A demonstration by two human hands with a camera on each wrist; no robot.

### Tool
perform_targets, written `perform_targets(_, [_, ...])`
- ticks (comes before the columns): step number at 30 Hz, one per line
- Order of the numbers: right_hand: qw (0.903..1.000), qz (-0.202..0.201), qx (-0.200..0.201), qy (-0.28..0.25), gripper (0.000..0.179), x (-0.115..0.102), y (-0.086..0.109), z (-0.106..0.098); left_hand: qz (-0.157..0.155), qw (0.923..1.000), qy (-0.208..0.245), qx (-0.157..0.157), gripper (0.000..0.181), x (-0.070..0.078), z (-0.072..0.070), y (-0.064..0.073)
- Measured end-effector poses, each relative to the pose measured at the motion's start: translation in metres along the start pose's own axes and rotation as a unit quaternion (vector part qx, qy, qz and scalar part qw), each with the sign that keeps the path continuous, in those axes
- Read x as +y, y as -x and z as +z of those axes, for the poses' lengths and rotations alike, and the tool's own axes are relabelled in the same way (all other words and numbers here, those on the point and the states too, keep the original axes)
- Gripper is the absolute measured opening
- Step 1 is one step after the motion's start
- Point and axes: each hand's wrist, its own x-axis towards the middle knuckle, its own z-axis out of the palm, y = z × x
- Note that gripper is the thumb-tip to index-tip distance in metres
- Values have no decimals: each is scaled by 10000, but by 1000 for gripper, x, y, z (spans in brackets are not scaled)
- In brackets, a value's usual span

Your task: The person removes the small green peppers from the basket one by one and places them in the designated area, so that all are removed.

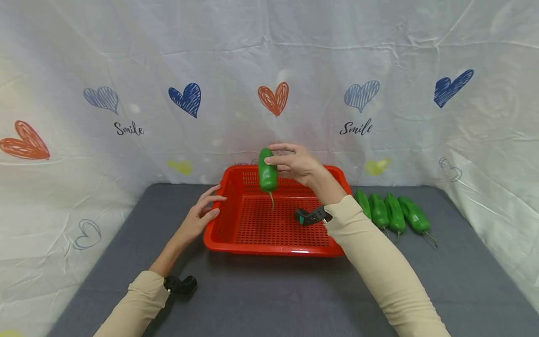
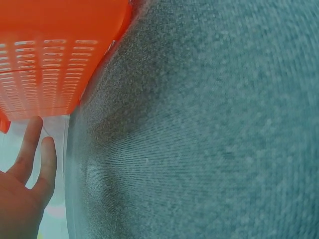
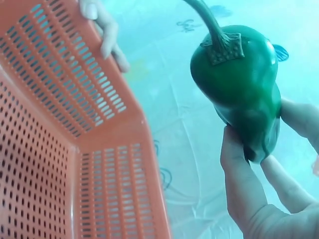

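Note:
My right hand (image 1: 296,164) holds a green chili pepper (image 1: 268,173) above the far part of a red plastic basket (image 1: 273,250). The pepper hangs with its stem pointing down in the head view. Up close in the right wrist view, the fingers pinch the pepper (image 3: 244,79) near its tip, and its stem and cap face the camera. At the basket's left rim rests my left hand (image 1: 199,216), fingers extended against the side. Two fingers of the left hand (image 2: 30,184) show spread beside the basket wall (image 2: 55,64) in the left wrist view.
Several green peppers (image 1: 396,215) lie in a row on the grey table (image 1: 278,299), right of the basket, partly hidden by the right sleeve (image 1: 379,262). Behind the table hangs a white curtain (image 1: 236,61) printed with hearts. A black wrist camera (image 1: 313,216) overhangs the basket.

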Motion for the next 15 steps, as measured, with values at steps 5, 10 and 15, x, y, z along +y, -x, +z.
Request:
perform_targets(5, [9999,-43,84,34,54,-2,6,-12,64,10000,-42,1,33,1,0,0])
perform_targets(10, [9996,-44,216,162,55,-4,14,-25,44,10000,-39,-18,33,1,1,-1])
perform_targets(15, [9988,-55,347,336,55,-5,24,-38,8,10000,-4,-33,33,0,0,0])
